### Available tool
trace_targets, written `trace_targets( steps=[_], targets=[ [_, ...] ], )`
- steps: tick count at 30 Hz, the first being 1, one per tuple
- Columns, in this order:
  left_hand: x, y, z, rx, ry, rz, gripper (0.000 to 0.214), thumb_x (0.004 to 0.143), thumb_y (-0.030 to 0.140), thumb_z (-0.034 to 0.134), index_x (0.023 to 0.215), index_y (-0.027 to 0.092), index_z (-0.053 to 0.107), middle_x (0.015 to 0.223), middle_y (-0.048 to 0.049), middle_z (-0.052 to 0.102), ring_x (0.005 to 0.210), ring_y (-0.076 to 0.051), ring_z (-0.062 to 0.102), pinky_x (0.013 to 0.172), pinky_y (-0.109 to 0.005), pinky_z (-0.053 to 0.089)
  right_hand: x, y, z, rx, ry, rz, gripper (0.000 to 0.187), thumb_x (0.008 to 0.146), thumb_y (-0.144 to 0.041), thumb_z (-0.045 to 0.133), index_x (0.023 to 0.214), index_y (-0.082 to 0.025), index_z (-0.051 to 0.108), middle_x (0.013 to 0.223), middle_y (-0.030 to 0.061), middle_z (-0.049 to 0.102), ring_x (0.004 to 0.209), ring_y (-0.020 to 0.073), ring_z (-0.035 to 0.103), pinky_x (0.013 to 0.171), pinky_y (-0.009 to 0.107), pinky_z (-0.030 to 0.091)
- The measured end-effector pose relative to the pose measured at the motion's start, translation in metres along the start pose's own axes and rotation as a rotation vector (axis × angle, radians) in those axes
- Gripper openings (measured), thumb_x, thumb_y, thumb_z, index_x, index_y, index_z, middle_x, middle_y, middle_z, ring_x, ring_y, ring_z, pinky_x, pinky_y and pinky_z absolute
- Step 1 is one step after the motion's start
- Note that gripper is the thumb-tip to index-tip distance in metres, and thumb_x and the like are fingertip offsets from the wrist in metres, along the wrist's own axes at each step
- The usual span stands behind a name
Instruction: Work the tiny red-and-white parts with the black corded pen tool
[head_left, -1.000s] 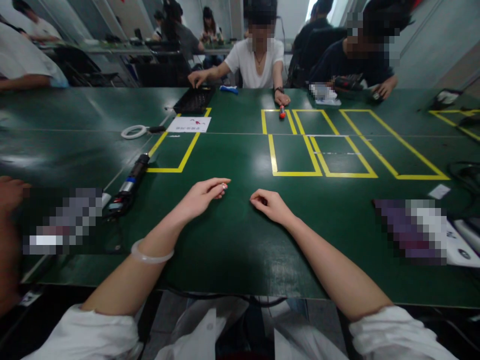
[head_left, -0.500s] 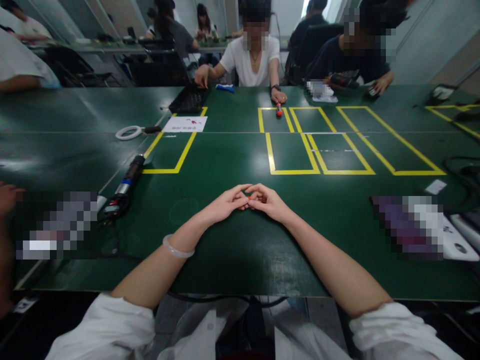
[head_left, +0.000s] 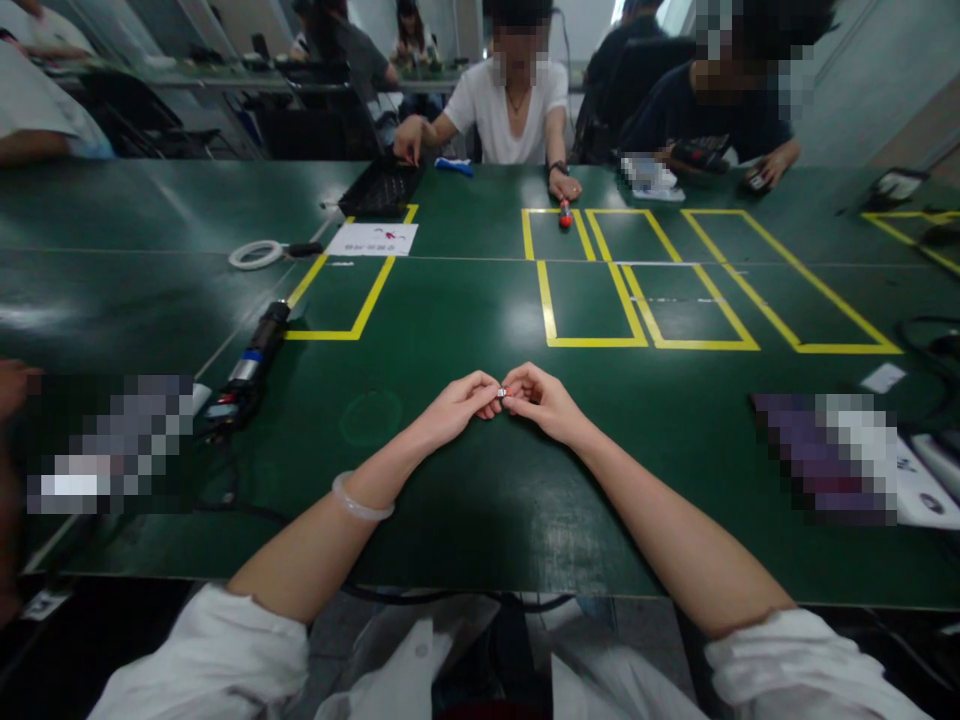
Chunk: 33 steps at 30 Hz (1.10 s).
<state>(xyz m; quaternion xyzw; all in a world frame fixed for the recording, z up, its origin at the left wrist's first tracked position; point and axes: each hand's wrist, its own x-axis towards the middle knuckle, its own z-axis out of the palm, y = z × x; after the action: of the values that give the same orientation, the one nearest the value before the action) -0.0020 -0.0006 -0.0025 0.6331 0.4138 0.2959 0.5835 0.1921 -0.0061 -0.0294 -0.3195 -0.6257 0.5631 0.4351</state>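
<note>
A small orange and silver part (head_left: 503, 393) shows between my fingertips, mostly covered by them. My left hand (head_left: 465, 408) pinches it from the left, thumb and fingers closed. From the right, my right hand (head_left: 544, 404) closes its fingers around the orange end. Both hands are just above the green table (head_left: 480, 510), near its middle. The part's exact kind is too small to make out.
Yellow tape rectangles (head_left: 592, 342) mark the table ahead. Left lie an electric screwdriver (head_left: 251, 360), a white cable ring (head_left: 256, 254) and a printed sheet (head_left: 373, 240). Across, a co-worker's hand (head_left: 564, 184) touches a small red object (head_left: 565, 214), the other reaches a black tray (head_left: 382, 188).
My fingertips have drawn slightly apart, and a silver bit of the part now shows between them. The camera view has shifted a little.
</note>
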Motion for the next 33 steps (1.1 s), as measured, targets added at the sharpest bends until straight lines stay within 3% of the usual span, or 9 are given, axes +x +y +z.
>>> trace_targets(
  steps=[5,10,17,22,26,33],
  targets=[
    [-0.0012,0.0011,0.0009,-0.003,0.022,0.018,0.032,0.084,0.044,0.062,0.095,0.014,0.058,0.082,-0.0026,0.062,0.073,-0.012,0.058,0.071,-0.027,0.047,0.0009,0.0007,0.0001,0.014,0.01,0.018,0.036,0.08,-0.04,0.073,0.103,-0.02,0.055,0.083,-0.0002,0.062,0.069,0.0105,0.057,0.064,0.024,0.047],
    [-0.0024,0.0024,0.0005,0.065,0.043,0.072,0.028,0.083,0.039,0.064,0.098,0.015,0.059,0.088,-0.0033,0.063,0.077,-0.013,0.058,0.074,-0.028,0.047,0.0022,-0.0006,-0.0004,0.01,0.055,0.056,0.032,0.083,-0.047,0.068,0.092,-0.019,0.057,0.079,0.0001,0.061,0.069,0.0112,0.058,0.065,0.025,0.048],
    [-0.0023,0.0004,-0.001,0.108,0.086,0.079,0.03,0.083,0.039,0.064,0.099,0.014,0.061,0.091,-0.0054,0.064,0.082,-0.015,0.06,0.076,-0.029,0.047,0.0011,-0.0046,-0.0015,-0.129,0.048,0.009,0.03,0.081,-0.045,0.07,0.09,-0.019,0.059,0.076,-0.0011,0.057,0.065,0.0107,0.052,0.06,0.024,0.043],
    [-0.0018,-0.0012,-0.0009,0.12,0.078,0.101,0.028,0.083,0.037,0.064,0.099,0.015,0.061,0.094,-0.0048,0.063,0.086,-0.015,0.06,0.076,-0.028,0.047,0.0012,-0.0039,0.0001,-0.089,0.092,0.01,0.034,0.077,-0.044,0.074,0.096,-0.02,0.058,0.087,0.0011,0.061,0.069,0.011,0.054,0.063,0.025,0.045],
    [-0.0029,0.0008,-0.0003,0.107,0.066,0.124,0.026,0.084,0.035,0.064,0.1,0.016,0.06,0.099,-0.0051,0.062,0.091,-0.016,0.06,0.078,-0.028,0.048,0.0014,-0.0021,0.0005,-0.104,0.087,0.031,0.032,0.078,-0.044,0.073,0.091,-0.019,0.059,0.081,0.0007,0.062,0.069,0.0118,0.056,0.063,0.026,0.046],
    [-0.0025,-0.0012,-0.0007,0.11,0.089,0.104,0.024,0.082,0.031,0.064,0.1,0.016,0.057,0.099,-0.0048,0.061,0.09,-0.015,0.059,0.078,-0.028,0.048,0.0001,-0.0049,0.001,-0.305,0.076,-0.098,0.018,0.084,-0.031,0.065,0.095,-0.02,0.056,0.08,-0.0002,0.058,0.066,0.0116,0.054,0.061,0.026,0.044]
  ],
)
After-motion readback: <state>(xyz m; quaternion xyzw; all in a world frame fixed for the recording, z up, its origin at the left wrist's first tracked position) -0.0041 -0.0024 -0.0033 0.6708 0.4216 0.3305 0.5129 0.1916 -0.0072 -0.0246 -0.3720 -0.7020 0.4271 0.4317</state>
